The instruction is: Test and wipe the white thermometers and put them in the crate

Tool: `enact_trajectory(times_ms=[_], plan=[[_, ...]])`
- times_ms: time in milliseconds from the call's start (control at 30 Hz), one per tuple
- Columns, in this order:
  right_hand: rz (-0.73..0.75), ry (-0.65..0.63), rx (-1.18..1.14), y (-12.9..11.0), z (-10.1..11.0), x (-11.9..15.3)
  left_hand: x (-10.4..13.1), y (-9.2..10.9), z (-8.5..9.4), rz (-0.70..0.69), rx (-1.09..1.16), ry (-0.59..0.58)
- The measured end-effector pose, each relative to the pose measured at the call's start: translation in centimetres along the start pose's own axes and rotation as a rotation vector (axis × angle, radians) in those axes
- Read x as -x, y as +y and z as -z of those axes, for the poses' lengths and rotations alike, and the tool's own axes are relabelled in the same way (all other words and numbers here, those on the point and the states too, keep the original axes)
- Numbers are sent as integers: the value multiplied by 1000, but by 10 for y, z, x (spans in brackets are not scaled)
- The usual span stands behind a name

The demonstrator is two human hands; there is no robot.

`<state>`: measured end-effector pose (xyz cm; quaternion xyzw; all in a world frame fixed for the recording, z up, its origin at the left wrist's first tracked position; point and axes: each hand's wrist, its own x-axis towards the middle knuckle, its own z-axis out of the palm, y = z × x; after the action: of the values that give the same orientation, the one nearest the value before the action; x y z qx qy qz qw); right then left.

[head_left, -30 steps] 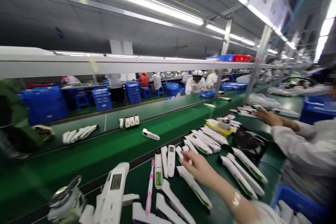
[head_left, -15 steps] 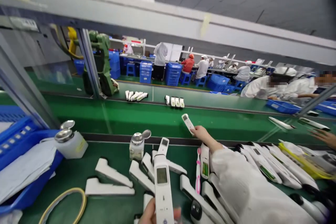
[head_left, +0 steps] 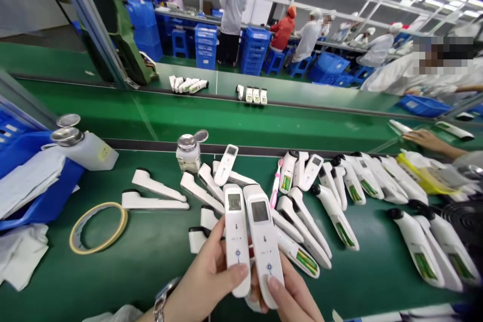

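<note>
Hands (head_left: 207, 272) now together amid scattered thermometers (head_left: 333, 212)

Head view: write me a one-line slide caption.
Left hand holds one white device, right hand a second white device, side by side above the green workbench.

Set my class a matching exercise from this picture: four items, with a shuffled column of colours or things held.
1. left hand
2. toothbrush
3. right hand
4. tape roll

A. mostly pink
B. holding the device with blank screen
C. yellowish ring
D. holding the device with screen characters

Pairs: 1-D, 2-A, 3-B, 4-C
</note>
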<state>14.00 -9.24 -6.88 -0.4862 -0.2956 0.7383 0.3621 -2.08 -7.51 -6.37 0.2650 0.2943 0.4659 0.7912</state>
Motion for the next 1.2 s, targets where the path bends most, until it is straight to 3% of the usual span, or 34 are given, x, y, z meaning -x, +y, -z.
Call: enact_trajectory(times_ms=[100, 233, 400, 633, 833, 1033, 1200], plan=[[-12, 61, 41, 7, 3, 0, 1, -5, 0, 51, -4, -54], [33, 2, 37, 12, 8, 3, 3, -11, 0, 29, -29, -89], [103, -77, 65, 17, 10, 4, 3, -11, -3, 20, -94, -14], [209, -5, 171, 22, 3, -4, 2, -16, 1, -20, -228, 74], [213, 22, 131, 24, -2, -5, 2, -29, 11, -22, -225, 290], [332, -28, 218, 19, -7, -3, 1, -23, 6, -26, -237, 164], [330, -79, 282, 22, -9, -2, -1, -19, 2, -18, -334, 263]])
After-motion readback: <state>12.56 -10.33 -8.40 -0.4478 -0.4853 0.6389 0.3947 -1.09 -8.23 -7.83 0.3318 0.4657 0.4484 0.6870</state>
